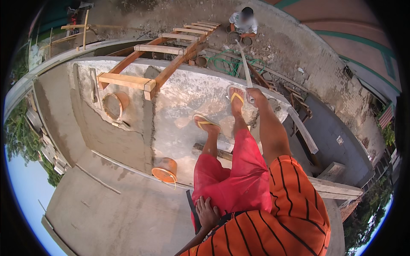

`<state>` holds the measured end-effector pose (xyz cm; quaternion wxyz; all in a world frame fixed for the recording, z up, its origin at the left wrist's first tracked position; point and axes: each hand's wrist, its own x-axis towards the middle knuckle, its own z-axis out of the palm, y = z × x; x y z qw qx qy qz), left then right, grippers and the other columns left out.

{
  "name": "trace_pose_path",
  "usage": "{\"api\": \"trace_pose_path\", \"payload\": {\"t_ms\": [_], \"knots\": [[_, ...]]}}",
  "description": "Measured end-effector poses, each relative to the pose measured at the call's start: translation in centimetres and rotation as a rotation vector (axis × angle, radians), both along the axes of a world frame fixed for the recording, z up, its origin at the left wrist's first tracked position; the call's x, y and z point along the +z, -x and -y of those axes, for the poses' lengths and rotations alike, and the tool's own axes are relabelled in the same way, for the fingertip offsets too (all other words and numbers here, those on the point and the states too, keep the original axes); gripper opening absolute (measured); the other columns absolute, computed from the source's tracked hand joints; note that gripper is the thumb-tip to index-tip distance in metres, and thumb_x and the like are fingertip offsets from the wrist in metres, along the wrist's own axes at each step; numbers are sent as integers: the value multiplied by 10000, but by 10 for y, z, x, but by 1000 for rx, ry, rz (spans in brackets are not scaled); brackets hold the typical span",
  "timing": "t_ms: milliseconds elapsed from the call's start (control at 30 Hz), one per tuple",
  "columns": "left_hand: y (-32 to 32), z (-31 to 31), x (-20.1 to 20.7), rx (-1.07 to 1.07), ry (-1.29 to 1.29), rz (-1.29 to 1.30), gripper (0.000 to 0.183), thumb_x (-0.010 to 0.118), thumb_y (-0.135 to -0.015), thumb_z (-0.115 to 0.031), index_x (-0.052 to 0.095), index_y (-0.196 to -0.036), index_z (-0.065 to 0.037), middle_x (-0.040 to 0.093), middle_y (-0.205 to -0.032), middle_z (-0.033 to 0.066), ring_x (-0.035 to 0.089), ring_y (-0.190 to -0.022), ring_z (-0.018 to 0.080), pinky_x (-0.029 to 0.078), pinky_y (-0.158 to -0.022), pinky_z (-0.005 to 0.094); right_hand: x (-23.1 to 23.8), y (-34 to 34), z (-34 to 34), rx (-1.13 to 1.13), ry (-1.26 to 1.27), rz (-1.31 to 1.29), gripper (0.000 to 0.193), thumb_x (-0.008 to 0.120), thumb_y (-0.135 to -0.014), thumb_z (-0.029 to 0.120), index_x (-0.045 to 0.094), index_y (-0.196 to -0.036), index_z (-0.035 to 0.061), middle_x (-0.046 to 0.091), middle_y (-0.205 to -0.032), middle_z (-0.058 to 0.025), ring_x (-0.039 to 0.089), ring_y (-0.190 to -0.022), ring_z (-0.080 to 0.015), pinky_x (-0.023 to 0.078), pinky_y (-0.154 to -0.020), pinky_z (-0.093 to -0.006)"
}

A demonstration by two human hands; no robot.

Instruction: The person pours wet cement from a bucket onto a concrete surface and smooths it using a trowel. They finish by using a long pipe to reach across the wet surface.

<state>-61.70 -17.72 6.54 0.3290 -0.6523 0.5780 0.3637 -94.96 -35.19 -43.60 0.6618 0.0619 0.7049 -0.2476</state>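
Observation:
My right hand [256, 94] is closed around the upper end of a long pale pipe [245, 64], whose round end shows just below my fingers. The pipe slants down past the ledge, its far end near a person [244, 23] on the ground below. My left hand [207, 213] lies flat on my red shorts [232, 183], fingers apart and holding nothing. My feet, in yellow-strapped flip-flops [237, 98], stand on the concrete ledge [188, 102] close to its outer edge.
A wooden ladder [168, 70] leans against the ledge. A bucket of grey mix [113, 106] stands left, and an orange bucket [165, 170] lies tilted by the wall. Timber beams [303, 130] jut out at right. Green hose [226, 63] lies coiled below, beyond the drop.

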Motion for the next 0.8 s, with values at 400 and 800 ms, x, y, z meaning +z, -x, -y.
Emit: {"api": "trace_pose_path", "payload": {"t_ms": [400,800], "knots": [[-9,-43,-15,-62,36,74,579,571,-806,-307,477,-1314,-44,407,-1420,304,371,-1329,473,263,-1084,608,-103,-2,26,57,245,-58,117,634,-929,178,590,-906,73,550,-707,-34,529,-563,-134,432,-464,-290],[-7,-8,-7,55,133,-16,562,588,-794,-298,498,-1305,-81,413,-1438,264,357,-1350,440,252,-1100,587,13,-15,-3,237,210,39,124,557,-955,140,545,-850,74,496,-610,-11,468,-462,-127,388,-415,-277]]}}
